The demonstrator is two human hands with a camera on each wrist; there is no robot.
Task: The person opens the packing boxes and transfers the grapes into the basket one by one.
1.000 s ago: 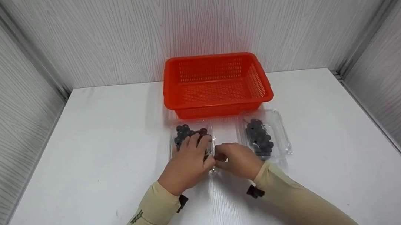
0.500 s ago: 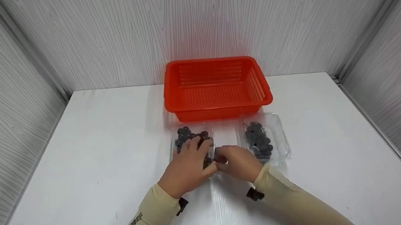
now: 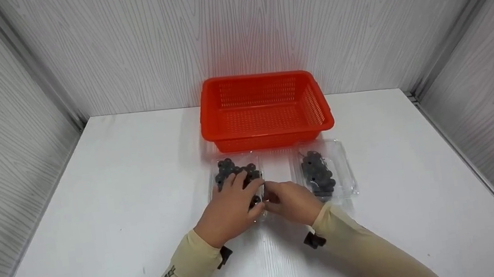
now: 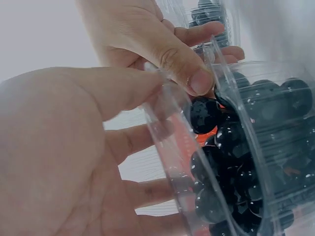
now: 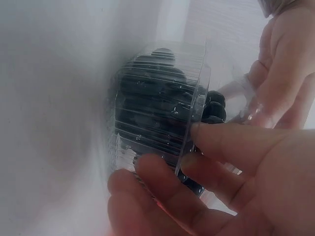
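- White table (image 3: 75, 211), panelled walls (image 3: 141, 53) left, back and right.
- Left sleeve (image 3: 187, 264): pale yellow, dark mark on the forearm, small black block at the wrist.
- Left hand (image 3: 229, 209): fingers spread over the outer face of the clear lid (image 4: 179, 152), thumb at its rim, lid gripped between them.
- Left box (image 5: 199, 93): clear plastic, on the table in front of the basket, under the left hand. Lid stands a little apart from the tray on the side by the hands; grapes show through the gap.
- Grapes (image 4: 234, 140): dark bunch inside that box, glossy, partly hidden by the hand from above.
- Basket (image 3: 269, 132): red, rectangular, mesh sides and floor, upright behind both boxes, near the back wall.
- Right hand (image 3: 292, 200): thumb and forefinger pinch the tray rim on the box's right side; other fingers bent beside the tray. Left thumb just beside it.
- Right box (image 3: 344, 172): clear, near the right hand, second dark bunch (image 3: 316, 170) sitting toward its left side.
- Right sleeve (image 3: 373, 249): pale yellow, black block at the wrist too.
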